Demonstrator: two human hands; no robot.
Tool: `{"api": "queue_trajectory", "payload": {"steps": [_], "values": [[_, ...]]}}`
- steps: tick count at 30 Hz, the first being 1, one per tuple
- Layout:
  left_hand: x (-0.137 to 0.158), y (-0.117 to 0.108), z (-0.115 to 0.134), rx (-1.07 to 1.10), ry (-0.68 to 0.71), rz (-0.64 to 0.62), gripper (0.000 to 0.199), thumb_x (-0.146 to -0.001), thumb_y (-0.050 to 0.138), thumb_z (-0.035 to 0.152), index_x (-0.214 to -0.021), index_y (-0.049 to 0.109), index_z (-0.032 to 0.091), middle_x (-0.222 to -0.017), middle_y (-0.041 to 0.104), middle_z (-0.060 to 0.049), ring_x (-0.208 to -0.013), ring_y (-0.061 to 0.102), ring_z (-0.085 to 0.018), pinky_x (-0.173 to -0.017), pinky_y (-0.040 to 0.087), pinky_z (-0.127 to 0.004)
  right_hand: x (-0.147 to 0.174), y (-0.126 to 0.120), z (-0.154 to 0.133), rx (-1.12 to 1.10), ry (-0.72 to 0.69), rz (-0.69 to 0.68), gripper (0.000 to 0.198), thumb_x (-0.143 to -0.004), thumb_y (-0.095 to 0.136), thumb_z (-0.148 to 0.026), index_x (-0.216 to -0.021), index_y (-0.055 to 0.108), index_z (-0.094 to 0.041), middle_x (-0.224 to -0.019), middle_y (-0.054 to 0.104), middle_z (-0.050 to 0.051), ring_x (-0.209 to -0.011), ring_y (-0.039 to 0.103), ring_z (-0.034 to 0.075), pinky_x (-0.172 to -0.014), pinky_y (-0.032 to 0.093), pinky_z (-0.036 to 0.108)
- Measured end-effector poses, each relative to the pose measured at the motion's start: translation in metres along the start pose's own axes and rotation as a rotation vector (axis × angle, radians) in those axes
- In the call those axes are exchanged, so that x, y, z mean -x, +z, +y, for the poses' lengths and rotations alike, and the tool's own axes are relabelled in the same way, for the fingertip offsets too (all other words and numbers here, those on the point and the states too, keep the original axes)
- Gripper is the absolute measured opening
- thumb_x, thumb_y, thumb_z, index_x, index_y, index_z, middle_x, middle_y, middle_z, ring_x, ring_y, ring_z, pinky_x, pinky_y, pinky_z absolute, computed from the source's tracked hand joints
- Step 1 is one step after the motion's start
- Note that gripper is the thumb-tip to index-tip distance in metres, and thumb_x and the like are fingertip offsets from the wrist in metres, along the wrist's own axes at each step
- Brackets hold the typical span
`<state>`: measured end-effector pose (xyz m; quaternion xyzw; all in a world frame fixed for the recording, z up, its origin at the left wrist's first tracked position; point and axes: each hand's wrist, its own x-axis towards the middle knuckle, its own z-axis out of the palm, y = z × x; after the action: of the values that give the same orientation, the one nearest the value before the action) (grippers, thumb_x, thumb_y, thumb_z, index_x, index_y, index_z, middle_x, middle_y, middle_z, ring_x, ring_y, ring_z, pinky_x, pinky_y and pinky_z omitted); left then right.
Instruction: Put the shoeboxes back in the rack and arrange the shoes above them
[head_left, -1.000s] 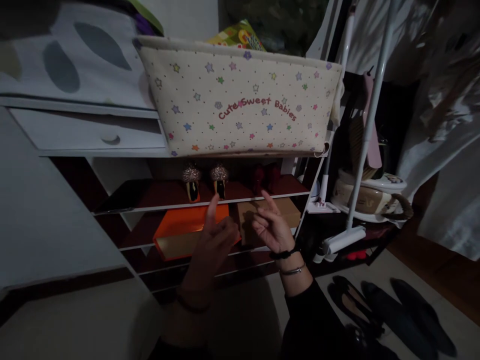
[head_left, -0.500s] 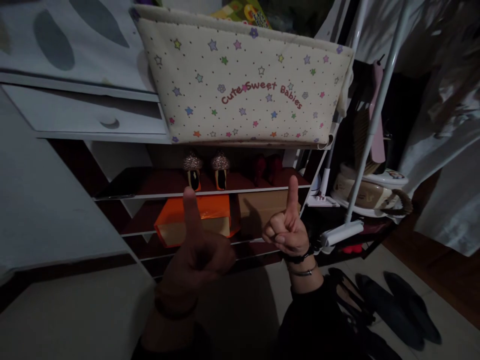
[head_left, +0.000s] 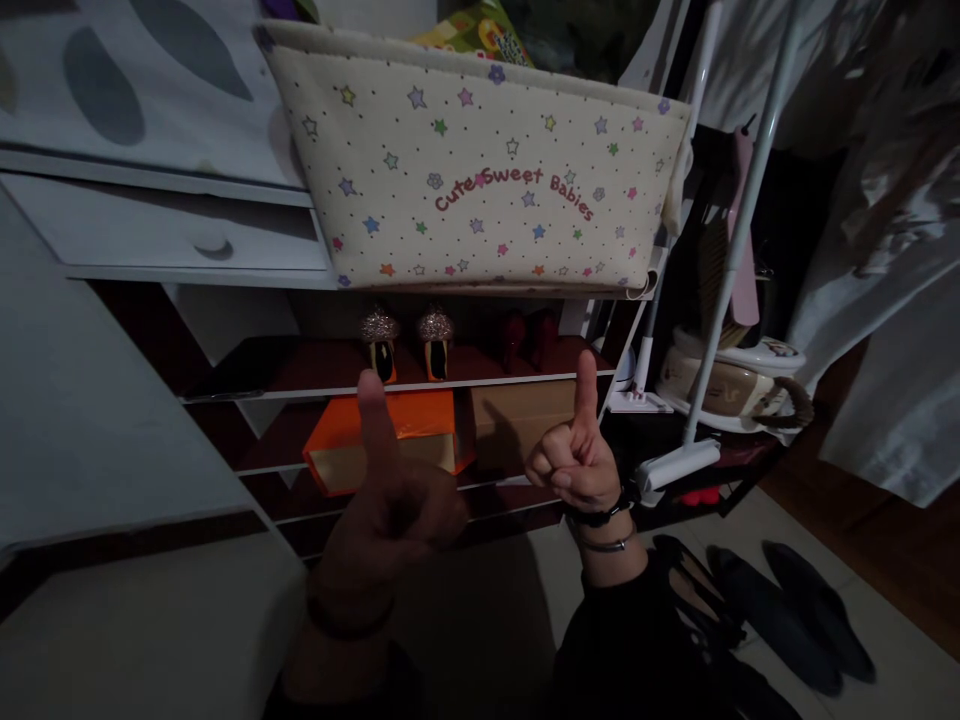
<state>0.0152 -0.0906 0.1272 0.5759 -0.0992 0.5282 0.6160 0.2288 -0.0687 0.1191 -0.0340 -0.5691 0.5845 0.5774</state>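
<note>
My left hand [head_left: 401,510] is raised in front of a low shelf, its index finger pointing up and the other fingers curled in. It lies in shadow and holds nothing that I can see. To its right, my right hand [head_left: 576,462] makes the same shape, index finger up and thumb folded over the bent fingers, with nothing in it. Behind the left hand lies an orange box [head_left: 427,412] on the shelf. A brown cardboard box [head_left: 510,415] is behind the right hand. Neither hand visibly touches anything.
Above hangs a star-patterned fabric bin [head_left: 480,200] over the shelf's top edge. Glittery shoes [head_left: 436,345] and red shoes [head_left: 529,338] stand on the upper shelf board [head_left: 315,365]. At the right are a white-headed pole [head_left: 681,463], a pink-backed brush [head_left: 742,230] and dark shoes [head_left: 772,615] on the floor.
The view has shifted slightly, so the shelf and bin sit a little further left. Both hands keep the same pose; the left one appears marginally further left.
</note>
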Motion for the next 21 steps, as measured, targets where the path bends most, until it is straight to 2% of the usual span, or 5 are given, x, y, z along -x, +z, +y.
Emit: {"api": "queue_trajectory", "payload": {"steps": [8, 12, 14, 16, 21], "values": [[0.001, -0.011, -0.002, -0.017, -0.019, 0.003, 0.096, -0.088, 0.076, 0.017, -0.161, 0.026, 0.056, -0.065, 0.035, 0.009, -0.050, 0.027, -0.009, -0.051, 0.033, -0.020, 0.001, 0.001, -0.003, 0.017, -0.005, 0.050, 0.130, -0.073, 0.093, -0.031, -0.167, 0.005, -0.052, -0.052, 0.031, -0.018, -0.042, 0.018, 0.007, -0.047, 0.029, 0.021], [-0.003, -0.026, -0.005, -0.293, -0.073, 0.207, 0.013, -0.090, 0.076, 0.030, -0.102, 0.075, 0.023, -0.063, 0.044, 0.003, -0.056, 0.039, -0.011, -0.057, 0.036, -0.025, -0.002, 0.003, -0.008, 0.015, -0.071, 0.109, 0.060, -0.078, 0.088, -0.048, -0.134, 0.068, -0.036, -0.052, 0.033, -0.013, -0.043, 0.021, 0.007, -0.048, 0.027, 0.022], [-0.003, -0.035, -0.008, -0.545, -0.149, 0.299, 0.038, -0.095, 0.070, 0.036, -0.062, 0.062, 0.017, -0.060, 0.046, 0.000, -0.059, 0.041, -0.013, -0.059, 0.034, -0.027, -0.002, 0.000, -0.004, 0.055, -0.100, 0.213, 0.028, -0.084, 0.082, -0.051, -0.088, 0.075, -0.025, -0.053, 0.032, -0.009, -0.046, 0.023, 0.007, -0.049, 0.025, 0.022], [0.002, -0.045, -0.015, -0.761, -0.269, 0.350, 0.053, -0.095, 0.067, 0.043, -0.052, 0.052, 0.017, -0.056, 0.044, -0.001, -0.058, 0.039, -0.013, -0.058, 0.031, -0.028, -0.001, -0.009, 0.005, 0.149, -0.083, 0.369, 0.046, -0.085, 0.079, -0.052, -0.061, 0.058, -0.020, -0.053, 0.033, -0.007, -0.049, 0.025, 0.008, -0.051, 0.025, 0.023], [0.038, -0.074, -0.055, -0.935, -0.568, 0.433, 0.063, -0.084, 0.065, 0.068, -0.049, 0.041, 0.020, -0.050, 0.034, 0.003, -0.053, 0.030, -0.011, -0.055, 0.024, -0.028, 0.009, -0.043, 0.038, 0.531, 0.006, 0.727, 0.056, -0.078, 0.076, -0.052, -0.053, 0.036, -0.022, -0.055, 0.030, -0.007, -0.055, 0.025, 0.008, -0.055, 0.022, 0.025]]}}
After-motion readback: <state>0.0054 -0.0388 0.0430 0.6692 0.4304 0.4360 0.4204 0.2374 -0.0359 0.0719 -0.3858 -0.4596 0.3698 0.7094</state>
